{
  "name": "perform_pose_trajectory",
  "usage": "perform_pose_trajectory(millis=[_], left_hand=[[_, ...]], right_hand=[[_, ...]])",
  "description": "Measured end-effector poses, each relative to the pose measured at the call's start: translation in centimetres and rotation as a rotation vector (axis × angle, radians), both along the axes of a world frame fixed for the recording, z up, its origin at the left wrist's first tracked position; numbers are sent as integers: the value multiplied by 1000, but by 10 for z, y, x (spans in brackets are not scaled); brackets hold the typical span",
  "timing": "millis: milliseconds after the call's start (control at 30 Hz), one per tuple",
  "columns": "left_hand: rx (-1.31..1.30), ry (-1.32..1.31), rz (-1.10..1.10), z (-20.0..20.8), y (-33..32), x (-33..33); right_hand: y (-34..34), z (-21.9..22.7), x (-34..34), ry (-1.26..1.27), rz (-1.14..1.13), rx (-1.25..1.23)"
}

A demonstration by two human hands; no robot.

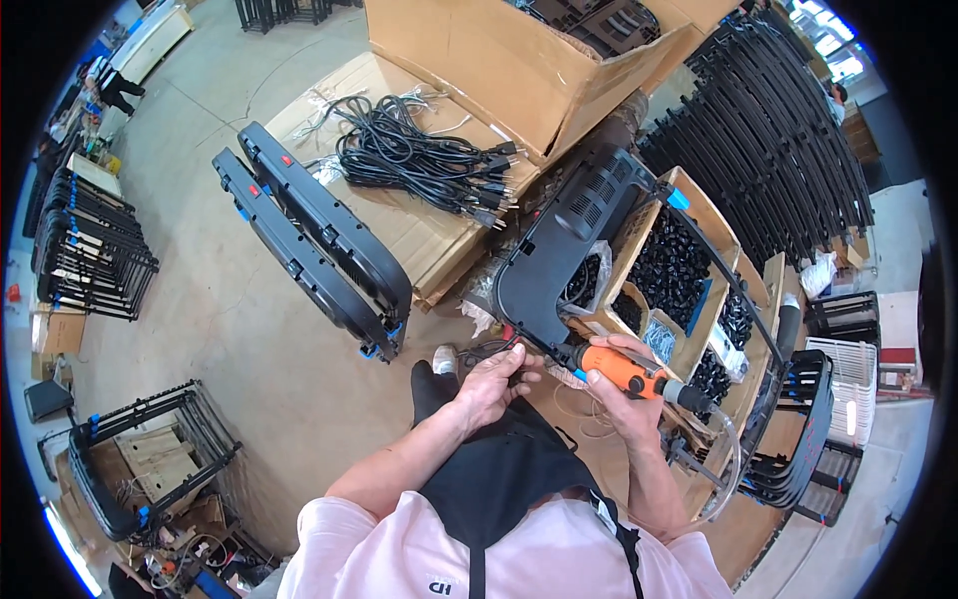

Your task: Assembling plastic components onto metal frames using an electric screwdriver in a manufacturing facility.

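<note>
My right hand (634, 411) is wrapped round an orange power screwdriver (617, 367) with a black rear end and a clear hose. The tool's tip points left, at the lower edge of a black plastic housing (544, 262) with vent slots and a frame bar with blue ends. Just left of that edge, my left hand (489, 387) has its fingers curled together. Whatever they may hold is too small or hidden. A dark cord (483, 349) lies beside these fingers.
Right of the housing stands a wooden bin (629, 268) of small black parts and screws. Beyond it are stacked black frames (758, 140). Coiled black power cords (414, 160) lie on cardboard (439, 250), below a large open box (479, 75). Two black housings (309, 245) stand at left.
</note>
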State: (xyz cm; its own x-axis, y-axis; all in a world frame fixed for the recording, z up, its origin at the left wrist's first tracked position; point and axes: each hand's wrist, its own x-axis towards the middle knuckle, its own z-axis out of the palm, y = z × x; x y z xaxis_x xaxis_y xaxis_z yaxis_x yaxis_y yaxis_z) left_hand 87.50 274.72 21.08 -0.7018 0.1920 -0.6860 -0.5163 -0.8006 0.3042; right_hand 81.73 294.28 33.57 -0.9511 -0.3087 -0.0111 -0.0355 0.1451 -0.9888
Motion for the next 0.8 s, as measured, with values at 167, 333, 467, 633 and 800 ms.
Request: perform_pose_trajectory(millis=[167,333,467,633,800], left_hand=[[32,68,-43,1,-2,-2],[3,166,-52,-13,-1,-2],[-42,116,20,-14,4,-8],[73,66,115,-7,1,-13],[256,-33,138,-14,1,-14]], right_hand=[[-4,5,0,-35,25,-54],[-7,2,-2,-27,45,-74],[-8,2,-4,-18,46,-56],[-12,1,-7,-15,65,-39],[-13,-7,-7,16,116,-15]])
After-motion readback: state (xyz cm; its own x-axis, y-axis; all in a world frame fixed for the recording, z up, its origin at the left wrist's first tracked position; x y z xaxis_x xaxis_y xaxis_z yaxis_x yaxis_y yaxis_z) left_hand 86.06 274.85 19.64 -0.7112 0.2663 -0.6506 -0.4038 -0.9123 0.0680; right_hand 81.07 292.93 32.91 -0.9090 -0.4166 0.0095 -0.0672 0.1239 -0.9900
